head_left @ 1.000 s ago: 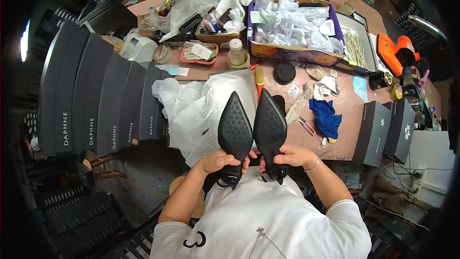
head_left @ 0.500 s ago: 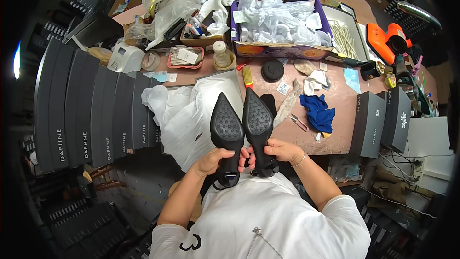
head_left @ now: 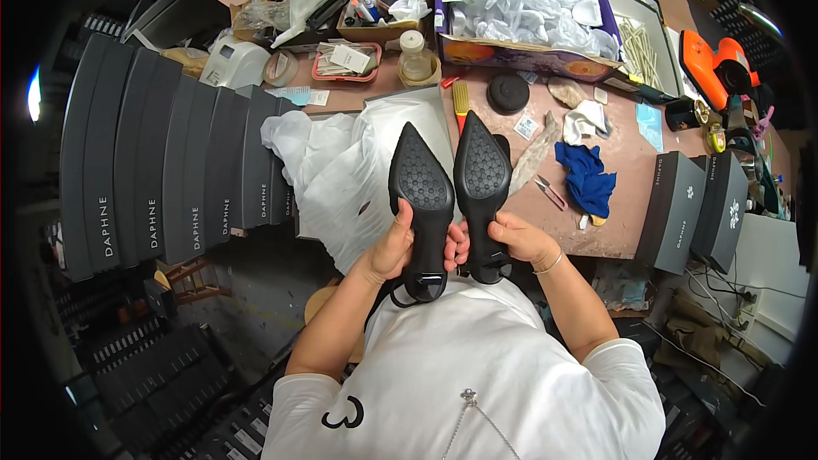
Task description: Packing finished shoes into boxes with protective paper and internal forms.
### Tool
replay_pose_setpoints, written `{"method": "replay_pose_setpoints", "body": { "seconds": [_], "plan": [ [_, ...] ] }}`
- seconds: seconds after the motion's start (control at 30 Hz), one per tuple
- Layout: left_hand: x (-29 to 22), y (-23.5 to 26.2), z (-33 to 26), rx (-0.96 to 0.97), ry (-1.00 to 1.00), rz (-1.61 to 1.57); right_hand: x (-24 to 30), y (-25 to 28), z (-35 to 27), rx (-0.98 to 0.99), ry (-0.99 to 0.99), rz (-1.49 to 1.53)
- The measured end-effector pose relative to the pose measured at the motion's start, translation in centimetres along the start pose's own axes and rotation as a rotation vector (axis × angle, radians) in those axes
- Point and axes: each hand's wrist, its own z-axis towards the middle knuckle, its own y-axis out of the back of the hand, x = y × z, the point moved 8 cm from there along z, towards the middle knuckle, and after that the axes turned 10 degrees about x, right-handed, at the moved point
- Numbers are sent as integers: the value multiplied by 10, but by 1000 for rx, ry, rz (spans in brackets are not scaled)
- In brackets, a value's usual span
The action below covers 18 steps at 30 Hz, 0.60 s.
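I hold a pair of black pointed shoes side by side, soles up and toes pointing away from me. My left hand point(head_left: 390, 249) grips the left shoe point(head_left: 418, 196) at its waist. My right hand point(head_left: 516, 238) grips the right shoe point(head_left: 481, 179) the same way. Both heels sit close to my chest. Under the shoes lies white wrapping tissue point(head_left: 341, 179) spilling from an open box onto the brown worktable point(head_left: 626, 204).
A row of dark shoe boxes point(head_left: 153, 179) stands on the left, and two more boxes point(head_left: 694, 209) on the right. A cardboard box of white stuffing point(head_left: 528, 8), a blue cloth point(head_left: 588, 181), small snips point(head_left: 550, 192), a black round lid point(head_left: 509, 94) and an orange tool point(head_left: 716, 68) lie about.
The view has tipped down and the shoes sit a little lower and closer to my chest. My hands keep the same grip.
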Motion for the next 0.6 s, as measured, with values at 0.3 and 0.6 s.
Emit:
{"method": "replay_pose_setpoints", "body": {
  "seconds": [0.3, 0.6],
  "plan": [
    [0, 1, 1, -11, 18, 123, 12, -5, -7, -66, -14, -100],
    [-14, 27, 3, -313, -222, 3, 77, 154, -154, -1052, -654, -1828]
  ]
}}
